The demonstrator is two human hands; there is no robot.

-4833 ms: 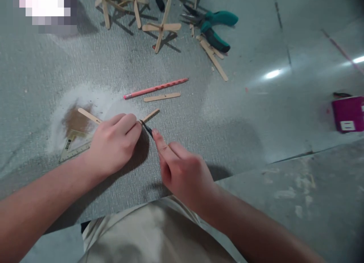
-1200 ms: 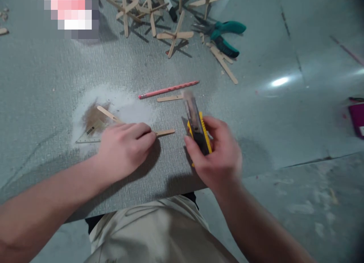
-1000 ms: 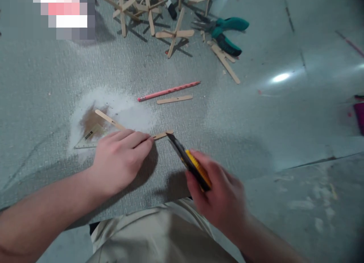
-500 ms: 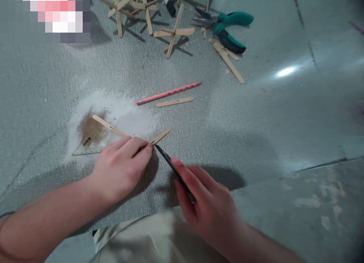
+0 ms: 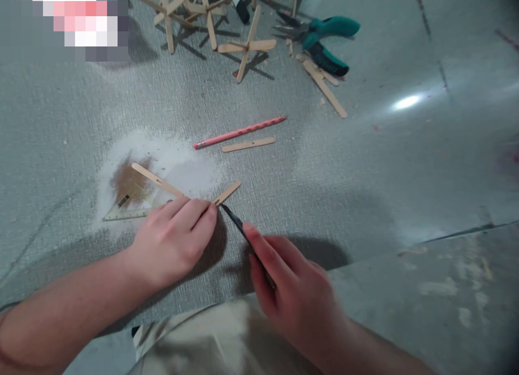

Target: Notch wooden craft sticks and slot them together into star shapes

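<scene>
My left hand is closed on a wooden stick, whose slotted end sticks out past the fingertips at the upper right. A dark, thin craft knife is gripped in my right hand, and its tip touches the stick beside the slot. Just above my left hand lies another wooden stick with a small slot, its lower end meeting the hand. A clear set square is partly under my left hand. Farther up, a loose notched stick lies below a pink pencil.
Several crossed-stick pieces stand at the top, with a black-capped marker among them. Green-handled pliers lie right of them, above broken stick pieces. The table's edge runs along the lower right.
The knife and my right hand have shifted very slightly up and left. Both hands keep their hold.
</scene>
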